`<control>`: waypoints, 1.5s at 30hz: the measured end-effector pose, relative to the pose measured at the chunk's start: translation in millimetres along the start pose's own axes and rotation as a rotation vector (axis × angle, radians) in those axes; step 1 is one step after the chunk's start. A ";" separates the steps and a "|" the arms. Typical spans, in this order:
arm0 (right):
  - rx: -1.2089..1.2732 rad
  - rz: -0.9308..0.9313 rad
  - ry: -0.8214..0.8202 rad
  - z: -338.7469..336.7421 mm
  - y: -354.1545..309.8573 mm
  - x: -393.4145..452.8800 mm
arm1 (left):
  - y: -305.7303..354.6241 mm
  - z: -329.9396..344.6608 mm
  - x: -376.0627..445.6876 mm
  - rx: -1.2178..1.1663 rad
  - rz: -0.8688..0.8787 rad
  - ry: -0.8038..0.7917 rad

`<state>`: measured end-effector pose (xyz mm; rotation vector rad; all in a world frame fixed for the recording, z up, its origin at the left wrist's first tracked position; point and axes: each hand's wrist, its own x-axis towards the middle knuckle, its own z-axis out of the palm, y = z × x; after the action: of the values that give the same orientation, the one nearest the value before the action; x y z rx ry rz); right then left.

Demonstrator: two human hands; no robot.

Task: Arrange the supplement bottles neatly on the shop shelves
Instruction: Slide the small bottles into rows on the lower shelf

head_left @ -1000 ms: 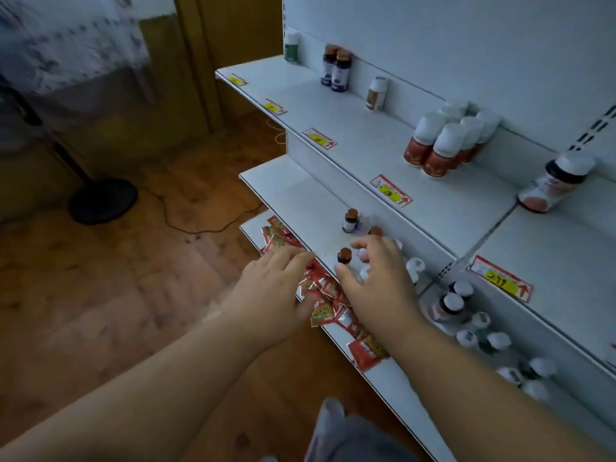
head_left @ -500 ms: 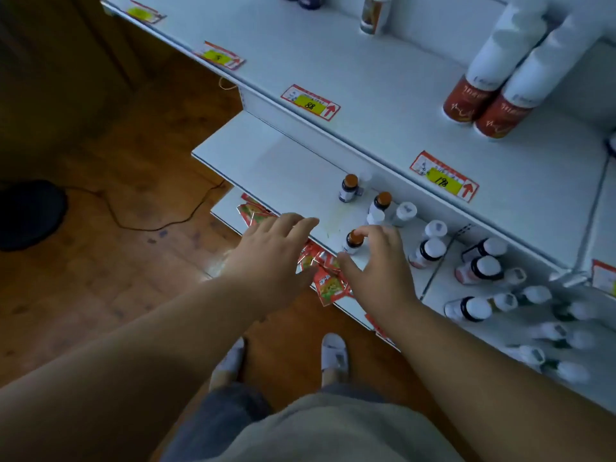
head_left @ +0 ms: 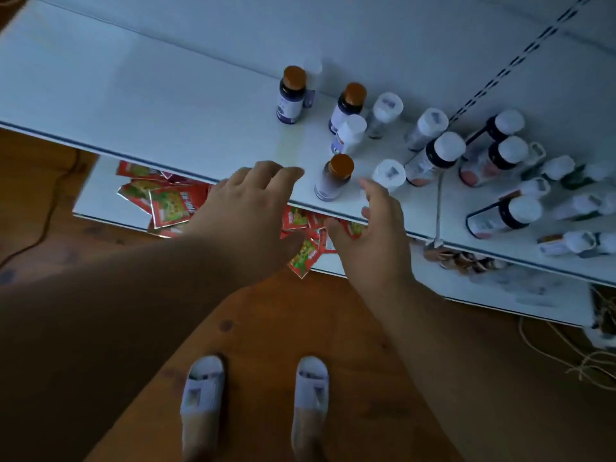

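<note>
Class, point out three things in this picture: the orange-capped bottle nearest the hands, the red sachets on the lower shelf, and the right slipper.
Nearest orange-capped bottle point(head_left: 340, 165), head view, on its cap.
Red sachets point(head_left: 171, 208), head view, on the front of the largest one.
Right slipper point(head_left: 310, 391), head view, on its upper strap.

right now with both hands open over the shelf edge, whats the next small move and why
Probably close the right hand around the orange-capped bottle standing alone at the shelf front edge and slide it back beside the two other orange-capped bottles. Both hands are empty, it stands between them, and the left hand touches nothing.
</note>
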<state>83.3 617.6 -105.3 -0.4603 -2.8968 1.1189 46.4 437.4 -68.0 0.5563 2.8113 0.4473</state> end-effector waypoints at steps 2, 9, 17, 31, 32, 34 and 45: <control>0.032 0.010 0.028 27.9 14.3 23.4 | -10.8 30.1 21.4 -0.018 0.020 -0.004; 0.115 -0.072 0.136 102.7 71.7 88.7 | -39.0 113.0 79.7 -0.131 0.034 0.058; 0.287 -0.078 0.132 117.6 88.3 118.8 | -50.0 142.0 94.8 -0.490 0.000 0.163; 0.914 0.155 -0.314 24.3 -73.3 -31.7 | -9.0 -6.8 -78.1 -0.695 -0.232 0.210; 0.964 0.168 -0.342 10.5 -94.6 -48.3 | -3.2 -25.5 -98.9 -0.698 -0.243 0.218; 1.000 0.162 -0.389 -13.8 -133.6 -78.3 | 5.9 -60.1 -136.9 -0.699 -0.259 0.249; 0.967 -0.063 -0.460 -64.4 -311.7 -126.2 | -33.1 -217.2 -214.2 -0.552 -0.129 0.378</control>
<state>126.9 406.5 160.7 -0.0672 -2.1633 2.6065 165.0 267.8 158.5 0.1813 2.8330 1.3620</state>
